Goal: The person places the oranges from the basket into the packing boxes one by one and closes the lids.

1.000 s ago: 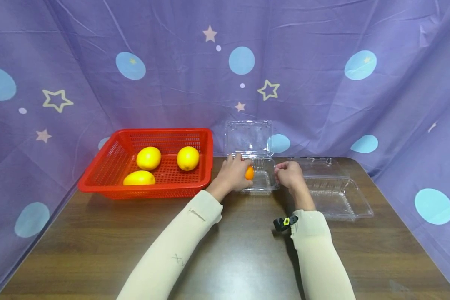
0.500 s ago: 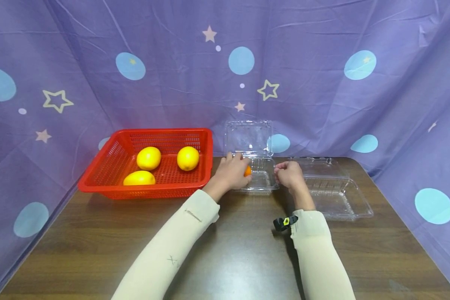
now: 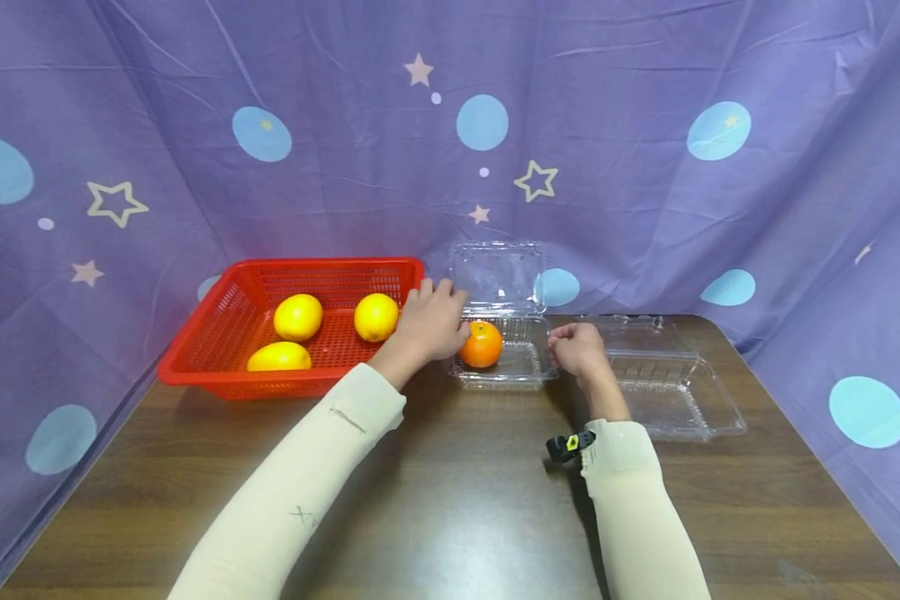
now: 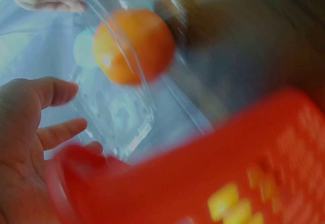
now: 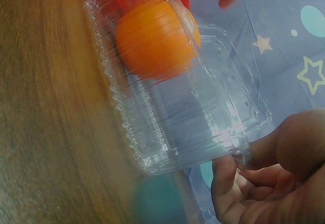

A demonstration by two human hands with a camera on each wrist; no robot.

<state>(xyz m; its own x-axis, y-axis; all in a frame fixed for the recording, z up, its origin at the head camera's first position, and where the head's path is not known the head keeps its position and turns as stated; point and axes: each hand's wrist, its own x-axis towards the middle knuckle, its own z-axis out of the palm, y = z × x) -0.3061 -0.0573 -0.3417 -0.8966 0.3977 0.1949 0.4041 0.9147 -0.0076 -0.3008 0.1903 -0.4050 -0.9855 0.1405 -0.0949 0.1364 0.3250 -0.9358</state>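
An orange [image 3: 481, 345] sits at the left end of a clear plastic clamshell box [image 3: 521, 360], whose lid [image 3: 498, 277] stands raised at the back. My left hand [image 3: 429, 321] is just left of the orange, beside the red basket's right rim. In the left wrist view, its fingers [image 4: 63, 132] are spread and hold nothing. With thumb and fingers, my right hand [image 3: 579, 348] pinches the box's right rim, as the right wrist view also shows [image 5: 269, 178].
The red basket [image 3: 300, 381] on the left holds several yellow fruits, among them one [image 3: 377, 317] near its right wall. Another clear clamshell box [image 3: 667, 396] lies with its lid back on the right of the wooden table [image 3: 450, 500]. A purple curtain [image 3: 607, 208] hangs behind.
My left hand has let go of the orange and moved left, out of the box toward the basket. The orange now lies uncovered in the box. My right hand has stayed put.
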